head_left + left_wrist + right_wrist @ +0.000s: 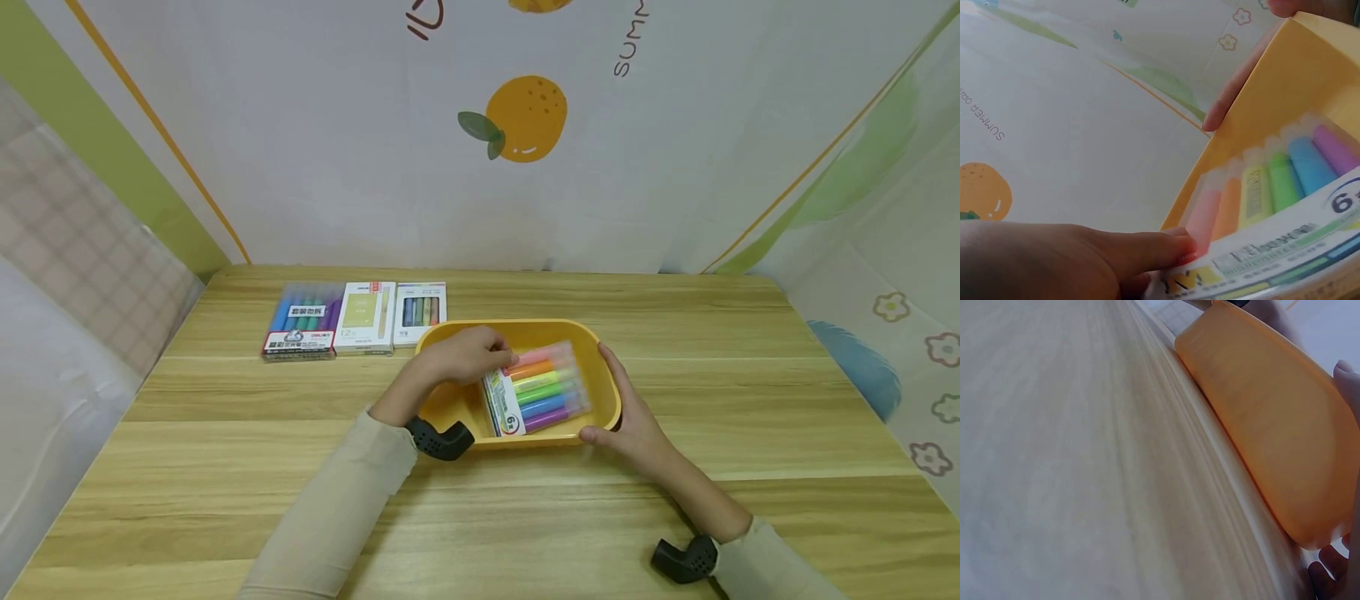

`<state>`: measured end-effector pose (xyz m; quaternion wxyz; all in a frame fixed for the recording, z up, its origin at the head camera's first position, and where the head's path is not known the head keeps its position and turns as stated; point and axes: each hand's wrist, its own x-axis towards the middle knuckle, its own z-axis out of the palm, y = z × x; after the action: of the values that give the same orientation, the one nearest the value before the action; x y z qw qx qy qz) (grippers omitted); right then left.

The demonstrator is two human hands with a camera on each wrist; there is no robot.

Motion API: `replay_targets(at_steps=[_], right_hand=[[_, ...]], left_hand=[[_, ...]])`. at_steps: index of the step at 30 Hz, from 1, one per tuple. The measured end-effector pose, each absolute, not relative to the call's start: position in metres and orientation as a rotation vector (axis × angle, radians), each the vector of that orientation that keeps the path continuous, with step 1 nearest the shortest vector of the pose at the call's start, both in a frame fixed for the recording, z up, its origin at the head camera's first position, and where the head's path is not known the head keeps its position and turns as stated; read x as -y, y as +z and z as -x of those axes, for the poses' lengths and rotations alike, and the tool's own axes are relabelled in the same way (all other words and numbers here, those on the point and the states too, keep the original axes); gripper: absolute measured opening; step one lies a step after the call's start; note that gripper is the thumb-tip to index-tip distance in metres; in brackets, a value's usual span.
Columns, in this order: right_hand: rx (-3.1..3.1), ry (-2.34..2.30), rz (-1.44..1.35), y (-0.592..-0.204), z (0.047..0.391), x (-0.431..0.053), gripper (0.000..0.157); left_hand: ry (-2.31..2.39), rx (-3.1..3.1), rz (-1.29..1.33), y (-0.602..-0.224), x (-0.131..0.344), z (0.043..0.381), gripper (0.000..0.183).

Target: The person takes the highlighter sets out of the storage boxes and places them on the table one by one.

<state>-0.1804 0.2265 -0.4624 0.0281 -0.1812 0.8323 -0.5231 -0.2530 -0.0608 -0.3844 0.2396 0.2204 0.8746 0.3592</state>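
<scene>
A yellow plastic basket (453, 407) stands on the wooden table. Inside it, tilted, is a clear pack of highlighters (542, 392) in pink, orange, yellow, green, blue and purple, with a white label marked 6. My left hand (467, 357) reaches over the basket's left part and pinches the pack's upper left corner. In the left wrist view the thumb (1169, 247) lies against the pack beside the pink highlighter. My right hand (633, 421) grips the basket's right end, thumb at the near rim and fingers along the outer side. In the right wrist view the basket's outer wall (1266, 425) shows.
Left of the basket, in a row toward the back, lie a clear pack of coloured pens (303, 321), a white box with a yellow-green panel (365, 317) and a white box with a window (420, 312). A printed cloth (360, 167) hangs behind the table (750, 375).
</scene>
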Motion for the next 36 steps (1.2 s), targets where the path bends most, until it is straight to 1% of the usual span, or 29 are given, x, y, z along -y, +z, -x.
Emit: replay_targets(at_steps=[28,36], right_hand=[[-2.582,-1.612,0.583,-0.4635,0.1801,-0.2272,0.114],[-2.582,-1.61,0.581,-0.4638,0.1803,-0.2276,0.114]], left_hand=[[1.111,-2.391,-0.581,-0.3802,0.0657,0.2562,0.029],[1.134,-2.403,-0.579,-0.3783,0.0674,0.2558,0.028]])
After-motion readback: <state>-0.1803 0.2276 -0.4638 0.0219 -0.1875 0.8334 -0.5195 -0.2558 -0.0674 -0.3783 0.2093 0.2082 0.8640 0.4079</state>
